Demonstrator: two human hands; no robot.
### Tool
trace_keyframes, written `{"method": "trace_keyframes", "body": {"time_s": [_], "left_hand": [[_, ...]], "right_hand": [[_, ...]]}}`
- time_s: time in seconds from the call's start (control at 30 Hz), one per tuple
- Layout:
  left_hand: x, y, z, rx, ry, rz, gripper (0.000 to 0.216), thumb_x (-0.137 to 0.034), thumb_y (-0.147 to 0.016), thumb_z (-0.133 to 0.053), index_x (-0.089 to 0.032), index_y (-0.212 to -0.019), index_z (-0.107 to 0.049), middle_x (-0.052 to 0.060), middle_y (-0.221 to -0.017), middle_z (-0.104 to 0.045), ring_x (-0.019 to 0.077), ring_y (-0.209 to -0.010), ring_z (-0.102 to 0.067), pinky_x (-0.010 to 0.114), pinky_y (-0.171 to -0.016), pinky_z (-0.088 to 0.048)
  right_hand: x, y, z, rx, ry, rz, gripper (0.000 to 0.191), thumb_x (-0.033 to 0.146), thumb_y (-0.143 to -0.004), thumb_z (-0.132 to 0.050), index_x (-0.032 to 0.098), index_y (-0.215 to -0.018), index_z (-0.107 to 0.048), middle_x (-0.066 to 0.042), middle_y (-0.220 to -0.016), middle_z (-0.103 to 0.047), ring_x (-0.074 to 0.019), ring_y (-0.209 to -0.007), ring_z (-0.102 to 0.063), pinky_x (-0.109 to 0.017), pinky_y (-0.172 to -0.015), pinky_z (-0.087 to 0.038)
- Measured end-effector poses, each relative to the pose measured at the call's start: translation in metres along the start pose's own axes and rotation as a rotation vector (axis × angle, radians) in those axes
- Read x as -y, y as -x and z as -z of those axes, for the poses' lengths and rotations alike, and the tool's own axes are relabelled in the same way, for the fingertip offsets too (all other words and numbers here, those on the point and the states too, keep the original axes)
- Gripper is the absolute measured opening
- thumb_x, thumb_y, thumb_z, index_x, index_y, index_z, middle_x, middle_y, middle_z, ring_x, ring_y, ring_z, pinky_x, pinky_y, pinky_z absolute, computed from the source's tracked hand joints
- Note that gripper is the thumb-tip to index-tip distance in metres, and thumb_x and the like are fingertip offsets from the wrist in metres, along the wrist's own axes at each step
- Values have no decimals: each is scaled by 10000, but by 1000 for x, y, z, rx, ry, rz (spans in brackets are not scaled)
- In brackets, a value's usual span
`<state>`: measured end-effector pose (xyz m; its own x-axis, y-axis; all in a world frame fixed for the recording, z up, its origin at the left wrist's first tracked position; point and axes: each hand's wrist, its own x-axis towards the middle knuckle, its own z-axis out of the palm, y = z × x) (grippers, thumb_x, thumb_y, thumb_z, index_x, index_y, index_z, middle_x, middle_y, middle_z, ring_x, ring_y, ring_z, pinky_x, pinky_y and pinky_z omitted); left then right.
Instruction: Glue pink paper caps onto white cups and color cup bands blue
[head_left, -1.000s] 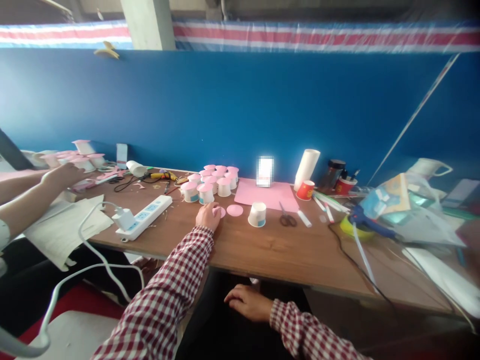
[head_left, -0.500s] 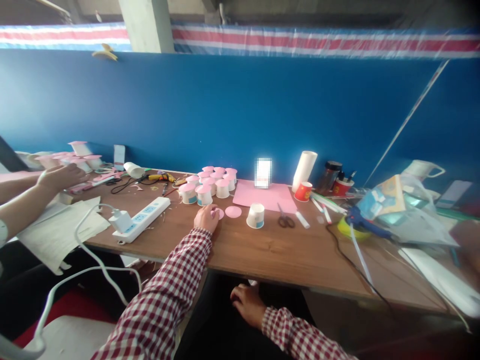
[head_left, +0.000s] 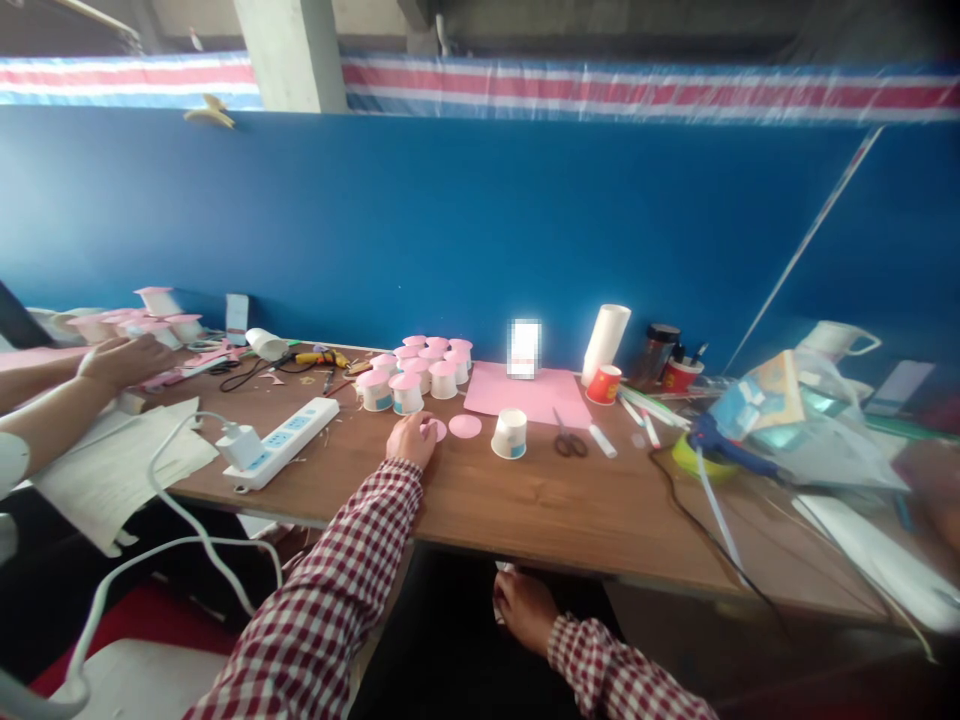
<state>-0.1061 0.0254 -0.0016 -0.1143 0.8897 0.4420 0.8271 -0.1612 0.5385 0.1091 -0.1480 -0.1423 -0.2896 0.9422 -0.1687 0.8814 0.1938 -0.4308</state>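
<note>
My left hand [head_left: 411, 440] rests on the table with its fingers curled at the edge of a pink paper circle [head_left: 438, 430], partly covering it. Beside that lies a second pink paper circle [head_left: 465, 427]. To its right a white paper cup [head_left: 509, 435] stands upside down. Behind my left hand, several upturned cups topped with pink circles [head_left: 407, 392] are grouped together. Below the table's front edge, over my lap, my right hand [head_left: 527, 608] is closed; a small whitish thing shows at its fingers, too hidden to name.
Scissors [head_left: 570, 440], a white-capped tube [head_left: 602, 441] and a pink sheet [head_left: 525, 398] lie on the table. A power strip [head_left: 289, 445] is at left, near a co-worker's hands [head_left: 127, 360]. A blue glue gun [head_left: 724, 445] and its cord occupy the right.
My right hand has moved a little to the right under the table edge, its fingers more curled. My left hand stays at the pink circle.
</note>
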Motion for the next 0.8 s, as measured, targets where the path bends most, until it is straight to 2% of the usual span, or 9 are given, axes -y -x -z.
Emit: {"method": "trace_keyframes", "body": {"time_s": [0.17,0.37,0.43,0.5,0.67,0.73,0.8], "left_hand": [[0,1,1,8,-8,-6,246,-274,-768,-498,-213,-974,-620,47,-995,-652,214,-985,-567,327,-904,-423],[-2,1,6,26,-15,-5,249,-268,-769,-495,-208,-979,-615,62,-1005,-651,227,-982,-567,332,-863,-439],[-3,1,6,29,-14,-6,244,-269,-772,-492,-208,-974,-614,62,-1009,-650,226,-978,-567,331,-858,-440],[-3,1,7,28,-11,-6,240,-274,-777,-490,-211,-972,-614,61,-1013,-649,223,-979,-567,329,-862,-438],[-4,1,7,27,2,-5,225,-290,-783,-485,-221,-955,-614,56,-998,-652,218,-973,-569,325,-847,-443],[-3,1,7,27,11,-19,226,-295,-788,-476,-224,-952,-614,53,-999,-651,218,-967,-569,327,-833,-448],[-3,1,6,27,22,-23,226,-298,-790,-473,-226,-951,-614,51,-998,-652,218,-967,-568,327,-828,-449]], "right_hand": [[7,15,19,6,17,65,186,157,-814,-448,180,-901,-610,-69,-957,-638,-170,-864,-600,-242,-755,-393],[2,65,59,51,-64,162,269,163,-834,-422,251,-983,-629,-31,-970,-645,-157,-889,-587,-228,-769,-387],[-5,80,68,113,-55,133,235,185,-803,-478,270,-927,-659,-21,-941,-660,-166,-890,-590,-234,-766,-384],[-16,90,72,135,-29,41,227,165,-767,-503,277,-863,-676,-16,-908,-672,-172,-872,-597,-239,-747,-387],[-46,104,72,76,129,-196,287,91,-680,-503,266,-836,-669,-54,-952,-673,-216,-886,-611,-286,-751,-410],[-51,108,75,42,140,-194,311,102,-647,-538,281,-865,-668,-66,-1044,-657,-240,-963,-597,-303,-795,-411],[-46,109,82,81,104,-109,289,132,-640,-565,297,-848,-679,-64,-1036,-664,-239,-955,-605,-294,-782,-418]]}}
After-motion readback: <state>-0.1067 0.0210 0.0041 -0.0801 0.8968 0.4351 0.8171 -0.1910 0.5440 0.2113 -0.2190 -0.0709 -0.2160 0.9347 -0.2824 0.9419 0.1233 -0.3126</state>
